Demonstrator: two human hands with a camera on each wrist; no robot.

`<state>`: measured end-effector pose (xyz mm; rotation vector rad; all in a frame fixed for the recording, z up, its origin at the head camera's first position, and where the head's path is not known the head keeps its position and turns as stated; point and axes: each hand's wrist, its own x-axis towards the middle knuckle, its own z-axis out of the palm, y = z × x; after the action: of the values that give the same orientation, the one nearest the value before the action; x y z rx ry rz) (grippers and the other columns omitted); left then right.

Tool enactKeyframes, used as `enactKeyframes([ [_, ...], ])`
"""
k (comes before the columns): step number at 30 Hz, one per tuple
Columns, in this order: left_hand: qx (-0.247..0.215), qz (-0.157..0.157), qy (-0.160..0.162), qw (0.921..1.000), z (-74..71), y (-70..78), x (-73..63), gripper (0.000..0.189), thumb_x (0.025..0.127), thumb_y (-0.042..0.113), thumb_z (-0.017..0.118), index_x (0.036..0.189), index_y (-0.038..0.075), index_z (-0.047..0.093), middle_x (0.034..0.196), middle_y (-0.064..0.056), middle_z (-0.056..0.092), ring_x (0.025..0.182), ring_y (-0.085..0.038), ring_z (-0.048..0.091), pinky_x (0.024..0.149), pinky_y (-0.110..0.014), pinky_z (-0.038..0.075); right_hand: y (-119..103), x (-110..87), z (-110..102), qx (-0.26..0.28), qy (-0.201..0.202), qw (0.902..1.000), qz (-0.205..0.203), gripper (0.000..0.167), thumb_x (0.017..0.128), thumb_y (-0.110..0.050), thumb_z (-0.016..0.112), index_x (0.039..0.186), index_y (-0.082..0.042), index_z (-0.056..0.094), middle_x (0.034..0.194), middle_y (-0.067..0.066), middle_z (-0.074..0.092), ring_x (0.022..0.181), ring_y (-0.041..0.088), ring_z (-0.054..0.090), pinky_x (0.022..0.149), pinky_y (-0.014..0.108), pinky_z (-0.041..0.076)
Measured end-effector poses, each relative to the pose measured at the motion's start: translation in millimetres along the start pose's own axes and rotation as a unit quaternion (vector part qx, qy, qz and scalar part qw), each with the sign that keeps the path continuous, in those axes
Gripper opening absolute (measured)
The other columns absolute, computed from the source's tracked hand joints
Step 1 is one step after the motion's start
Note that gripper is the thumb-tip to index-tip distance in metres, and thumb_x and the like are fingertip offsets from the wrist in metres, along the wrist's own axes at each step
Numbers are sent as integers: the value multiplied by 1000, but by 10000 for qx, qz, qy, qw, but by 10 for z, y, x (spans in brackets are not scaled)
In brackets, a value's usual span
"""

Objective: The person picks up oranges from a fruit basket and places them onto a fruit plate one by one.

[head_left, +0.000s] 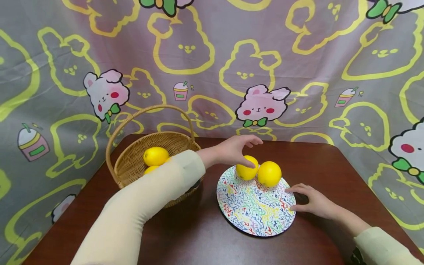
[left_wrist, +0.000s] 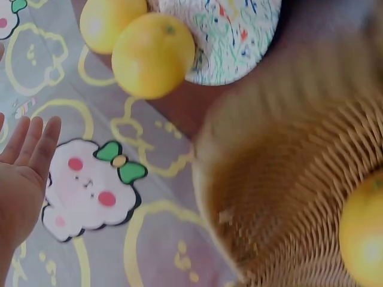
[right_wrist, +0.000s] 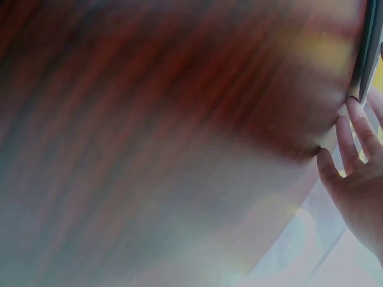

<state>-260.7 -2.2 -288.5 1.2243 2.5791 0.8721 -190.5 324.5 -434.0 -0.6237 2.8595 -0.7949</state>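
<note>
Two round yellow oranges (head_left: 269, 174) sit side by side toward the back of a round plate (head_left: 255, 209) with a multicoloured squiggle pattern. My left hand (head_left: 230, 150) hovers over the left orange (head_left: 246, 173), fingers spread and holding nothing; its thumb overlaps that fruit in the head view. In the left wrist view the fingers of that hand (left_wrist: 24, 179) look straight and apart from the fruit. At the plate's right rim is my right hand (head_left: 314, 201), its thumb and fingertips by the edge. In the right wrist view its fingertips (right_wrist: 326, 158) rest on the tabletop.
To the left of the plate stands a wicker basket (head_left: 130, 162) with a tall arched handle (head_left: 159, 106). More yellow fruit (head_left: 155, 156) lies in it, partly hidden by my left sleeve (head_left: 159, 191). A patterned curtain (head_left: 205, 36) surrounds the dark brown table (head_left: 314, 158).
</note>
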Motion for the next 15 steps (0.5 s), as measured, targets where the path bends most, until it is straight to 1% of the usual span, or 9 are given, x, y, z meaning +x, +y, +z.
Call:
enactKeyframes([
  [3,38,-25,26,10000,-130,-6,-89,70,76,21,84,136,13,50,135,2,52,120,-15,50,92,-21,43,2,4,2,-2,20,10000,-12,55,77,-41,81,123,-15,65,117,7,58,107,32,51,90,59,44],
  [7,43,-22,114,9999,-242,-63,-249,68,76,20,84,135,13,51,133,1,54,119,-16,51,93,-23,44,0,4,9,-7,26,10000,-29,55,76,-41,81,123,-15,65,117,6,58,107,32,51,90,59,44],
  [12,-183,-58,323,9993,-317,-155,-525,65,75,20,85,132,14,53,128,2,56,114,-13,51,91,-34,48,-12,-3,-1,-33,15,10000,-10,54,76,-41,81,122,-16,65,116,6,58,106,32,51,89,58,44],
  [14,-308,-103,367,9988,-341,-193,-638,64,75,21,85,131,14,54,127,3,56,113,-13,52,90,-36,49,-11,-3,3,-17,5,10000,-11,54,76,-41,81,122,-16,65,116,6,58,106,31,51,89,58,44],
  [15,-355,-140,380,9986,-349,-215,-688,64,75,21,85,131,15,55,127,5,56,113,-12,52,90,-35,49,-10,-4,5,-2,1,10000,-18,54,76,-40,81,122,-16,65,116,6,58,106,31,51,89,58,44],
])
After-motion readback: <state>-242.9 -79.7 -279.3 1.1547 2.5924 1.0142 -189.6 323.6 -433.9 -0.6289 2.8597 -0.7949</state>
